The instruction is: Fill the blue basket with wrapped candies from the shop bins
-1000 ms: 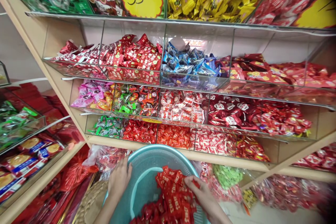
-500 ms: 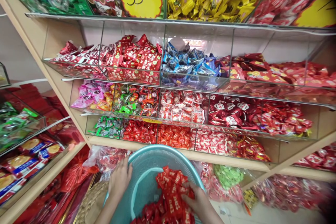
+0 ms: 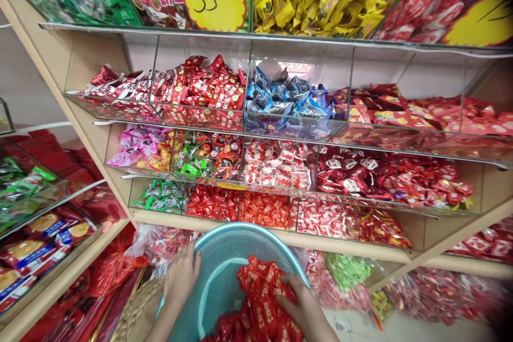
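**Bright, even shop light with soft, bent edges**

Bright, even light fills the view, and its source is out of sight. Soft, faint shadows gather in the teal plastic basket (image 3: pixel 218 248) just beneath the right hand (image 3: pixel 303 310). Well above that hand, glare streaks the clear acrylic bins (image 3: pixel 290 101), with a pale hot patch behind the blue packets (image 3: pixel 294 68). Left of the left hand (image 3: pixel 182 280), wide-lens distortion bends the wooden shelf upright (image 3: pixel 66 93). Far right of the right hand, the red packets in plastic bags (image 3: pixel 441 294) smear out of focus, and the top right corner falls dark.
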Demonstrator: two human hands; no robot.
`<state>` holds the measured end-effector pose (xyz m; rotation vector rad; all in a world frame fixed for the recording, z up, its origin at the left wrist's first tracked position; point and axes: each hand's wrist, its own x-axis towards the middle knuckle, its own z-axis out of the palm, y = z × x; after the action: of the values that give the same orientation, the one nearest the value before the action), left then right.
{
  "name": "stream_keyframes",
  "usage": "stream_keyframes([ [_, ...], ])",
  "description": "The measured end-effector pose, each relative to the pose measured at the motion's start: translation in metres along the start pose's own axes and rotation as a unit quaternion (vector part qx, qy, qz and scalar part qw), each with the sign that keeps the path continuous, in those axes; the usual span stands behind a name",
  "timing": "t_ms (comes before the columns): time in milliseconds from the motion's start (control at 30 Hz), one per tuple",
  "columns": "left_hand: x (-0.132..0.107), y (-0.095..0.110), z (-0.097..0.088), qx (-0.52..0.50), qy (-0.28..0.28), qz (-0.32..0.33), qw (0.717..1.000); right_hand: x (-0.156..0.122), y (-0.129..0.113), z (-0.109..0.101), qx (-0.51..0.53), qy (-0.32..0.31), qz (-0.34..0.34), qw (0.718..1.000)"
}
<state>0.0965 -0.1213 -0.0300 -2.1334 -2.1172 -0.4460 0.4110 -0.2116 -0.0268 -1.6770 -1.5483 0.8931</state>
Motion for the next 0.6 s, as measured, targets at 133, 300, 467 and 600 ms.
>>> stream_keyframes([
  [133,0.0,0.0,-0.001,0.005,-0.003,0.0,1.0,0.003,-0.034,0.006,0.219,-0.061,0.12,0.966],
  [300,-0.001,0.0,-0.001,0.001,0.005,-0.001,1.0,0.007,-0.045,0.013,0.331,-0.039,0.153,0.93],
  [467,-0.001,0.0,-0.001,-0.003,0.004,-0.005,1.0,0.007,-0.023,0.007,0.154,-0.041,0.025,0.987],
  [600,0.0,0.0,0.001,-0.003,0.002,-0.002,1.0,0.0,-0.003,0.004,0.046,-0.053,-0.011,0.997],
])
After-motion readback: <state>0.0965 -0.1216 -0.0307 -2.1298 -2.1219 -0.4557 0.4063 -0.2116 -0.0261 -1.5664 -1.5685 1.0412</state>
